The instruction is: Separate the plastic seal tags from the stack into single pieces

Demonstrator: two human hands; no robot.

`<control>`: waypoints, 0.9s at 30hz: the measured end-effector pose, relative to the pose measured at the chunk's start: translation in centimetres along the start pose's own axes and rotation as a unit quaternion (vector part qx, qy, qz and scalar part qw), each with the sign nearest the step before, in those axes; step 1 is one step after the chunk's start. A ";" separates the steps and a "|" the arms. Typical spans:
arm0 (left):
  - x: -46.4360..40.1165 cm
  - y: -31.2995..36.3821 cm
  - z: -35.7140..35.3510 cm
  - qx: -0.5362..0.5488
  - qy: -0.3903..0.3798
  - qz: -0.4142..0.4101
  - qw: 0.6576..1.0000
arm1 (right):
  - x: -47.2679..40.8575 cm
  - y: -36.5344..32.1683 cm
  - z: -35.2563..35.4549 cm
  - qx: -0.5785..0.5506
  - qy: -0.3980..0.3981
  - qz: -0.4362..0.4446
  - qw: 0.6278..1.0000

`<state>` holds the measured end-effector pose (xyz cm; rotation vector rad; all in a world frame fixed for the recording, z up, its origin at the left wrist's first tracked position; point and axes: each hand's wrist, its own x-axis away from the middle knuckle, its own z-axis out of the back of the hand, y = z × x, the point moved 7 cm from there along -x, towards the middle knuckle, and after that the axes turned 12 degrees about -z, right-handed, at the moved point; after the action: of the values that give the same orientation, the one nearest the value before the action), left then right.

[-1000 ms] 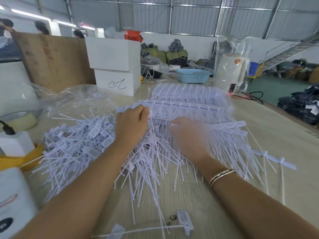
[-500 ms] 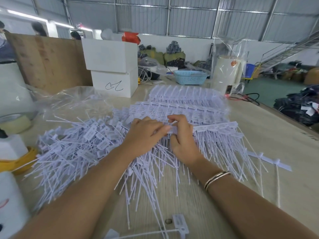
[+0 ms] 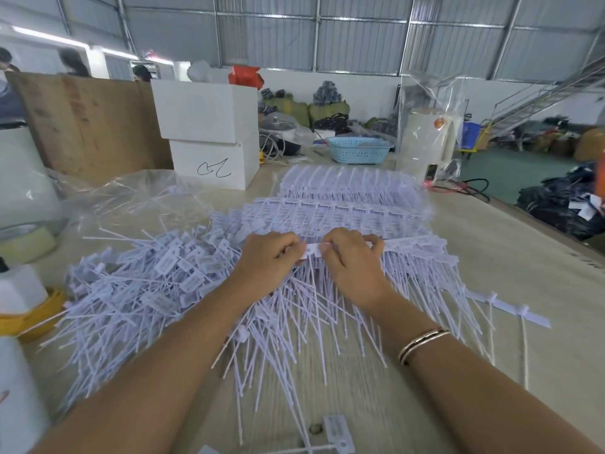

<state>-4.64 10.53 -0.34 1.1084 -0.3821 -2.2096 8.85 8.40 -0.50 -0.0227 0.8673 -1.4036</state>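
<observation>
Head view: the left hand (image 3: 268, 257) and right hand (image 3: 352, 257), fingers curled, each pinch one strip of joined seal tags (image 3: 406, 244) atop the stack (image 3: 343, 208) on the tabletop (image 3: 523, 257). Loose tags (image 3: 157, 283) lie left. The tags' print is unreadable.

Both forearms are bare, no sleeves showing. The right wrist wears a thin bangle (image 3: 424, 345), gold-toned with a dark stripe.
</observation>
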 end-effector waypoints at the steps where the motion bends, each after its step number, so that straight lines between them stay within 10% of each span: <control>1: 0.1 0.1 0.0 -0.003 0.002 -0.007 1.000 | 0.1 -0.3 -0.2 -0.006 -0.005 0.007 1.000; 8: 0.2 0.0 0.2 0.023 0.001 -0.001 1.000 | 0.2 -0.6 -0.6 -0.134 -0.104 -0.003 0.986; 27: 0.5 -1.2 0.9 0.219 0.002 0.118 0.969 | 1.5 -3.6 0.9 -0.162 0.033 0.096 0.981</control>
<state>-6.01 11.11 -0.71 1.2172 -0.9837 -1.9589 6.24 5.91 1.15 -0.1376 1.1171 -1.0767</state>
